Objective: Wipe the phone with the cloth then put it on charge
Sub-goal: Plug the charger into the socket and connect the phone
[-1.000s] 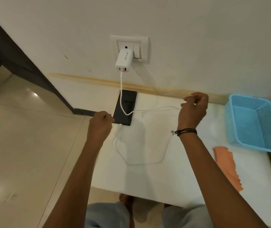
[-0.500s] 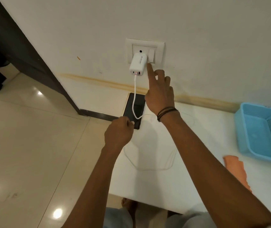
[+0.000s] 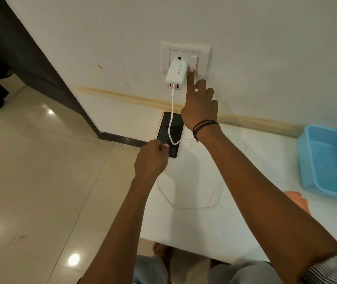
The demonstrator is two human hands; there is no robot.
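Observation:
The black phone (image 3: 170,132) lies flat at the far left corner of the white table (image 3: 245,222), below the wall socket (image 3: 186,58). A white charger (image 3: 176,73) sits in the socket. Its white cable (image 3: 170,124) hangs down across the phone and loops over the table. My left hand (image 3: 151,158) is closed at the phone's near end, where the cable comes back to it. My right hand (image 3: 199,105) is raised, its forefinger tip against the switch beside the charger, holding nothing. The orange cloth (image 3: 298,199) lies on the table at the right, partly behind my forearm.
A light blue plastic basket (image 3: 331,160) stands at the table's right edge, just beyond the cloth. Glossy floor tiles (image 3: 40,181) and a dark door frame (image 3: 40,64) are to the left. My knees and a foot show under the table's near edge.
My right hand let go of the cable and rose to the wall switch, where it now rests. My left hand stayed at the phone's near end.

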